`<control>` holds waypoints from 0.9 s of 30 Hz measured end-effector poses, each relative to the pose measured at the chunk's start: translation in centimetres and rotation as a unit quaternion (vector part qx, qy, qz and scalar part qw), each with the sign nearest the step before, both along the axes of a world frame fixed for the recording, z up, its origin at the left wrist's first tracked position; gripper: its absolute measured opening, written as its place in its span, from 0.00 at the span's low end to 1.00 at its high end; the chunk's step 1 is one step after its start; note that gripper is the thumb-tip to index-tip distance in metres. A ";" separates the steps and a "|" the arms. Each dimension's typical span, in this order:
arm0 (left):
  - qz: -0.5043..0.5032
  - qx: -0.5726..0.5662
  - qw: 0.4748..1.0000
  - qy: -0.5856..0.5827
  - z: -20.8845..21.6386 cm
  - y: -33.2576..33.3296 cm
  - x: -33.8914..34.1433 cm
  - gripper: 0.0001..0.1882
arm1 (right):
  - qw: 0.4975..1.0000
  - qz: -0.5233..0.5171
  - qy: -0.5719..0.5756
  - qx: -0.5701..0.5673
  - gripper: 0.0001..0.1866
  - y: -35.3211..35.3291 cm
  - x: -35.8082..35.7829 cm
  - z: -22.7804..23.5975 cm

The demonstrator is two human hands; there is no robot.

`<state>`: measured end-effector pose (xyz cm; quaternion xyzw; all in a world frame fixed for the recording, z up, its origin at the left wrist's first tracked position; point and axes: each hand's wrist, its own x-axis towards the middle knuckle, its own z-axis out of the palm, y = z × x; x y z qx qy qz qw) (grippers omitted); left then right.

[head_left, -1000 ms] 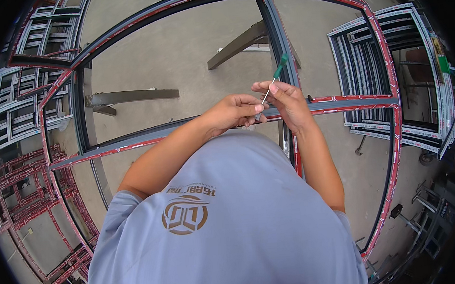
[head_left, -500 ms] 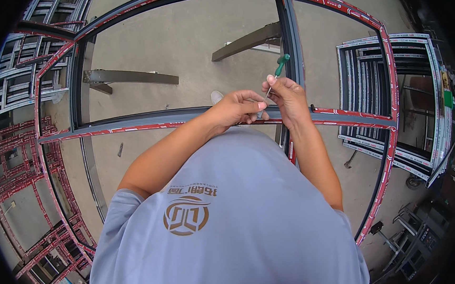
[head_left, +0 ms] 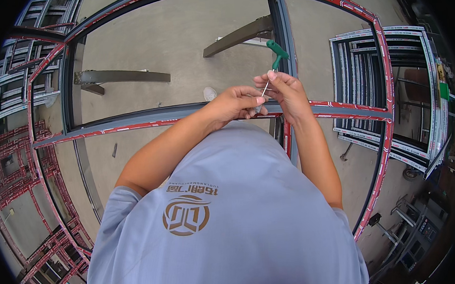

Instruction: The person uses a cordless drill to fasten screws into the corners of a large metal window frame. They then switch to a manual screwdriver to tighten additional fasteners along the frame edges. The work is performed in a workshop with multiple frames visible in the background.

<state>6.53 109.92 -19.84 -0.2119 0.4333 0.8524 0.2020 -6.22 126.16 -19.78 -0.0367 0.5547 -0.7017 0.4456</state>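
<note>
A T-handle hex key with a green grip (head_left: 278, 53) slants over the frame's near rail, grip up and to the right. My right hand (head_left: 290, 92) pinches its thin metal shaft between thumb and fingers. Beside it, my left hand (head_left: 234, 104) is closed around a small grey metal piece (head_left: 258, 108) at the lower end of the shaft. The fingers mostly hide this piece, so its kind cannot be made out. Both hands are just above the grey window frame (head_left: 157, 118), whose bars carry red-and-white protective tape.
Below the frame, dark support beams (head_left: 122, 76) and another beam (head_left: 238, 35) stand over the floor. Stacked frames (head_left: 357, 75) lean at the right. More red-taped frames (head_left: 13, 167) lie at the left. A wheeled metal stand (head_left: 402, 219) is at the lower right.
The hex key's green grip has turned, so its crossbar now shows more fully. The right fingers have shifted slightly around the shaft. The whole view has moved a little.
</note>
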 end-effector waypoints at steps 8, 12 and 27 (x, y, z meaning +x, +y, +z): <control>-0.034 -0.027 0.999 0.000 -1.4 0.7 -1.2 0.15 | 0.997 0.023 0.053 0.052 0.17 1.2 -1.2 -1.9; -0.041 -0.084 0.996 0.012 -3.1 0.8 -1.9 0.14 | 0.995 0.054 0.072 0.043 0.18 1.3 -1.9 -2.5; -0.076 -0.285 0.954 0.050 -17.3 1.8 -5.2 0.11 | 0.961 0.100 0.167 0.196 0.13 0.7 -4.3 -12.7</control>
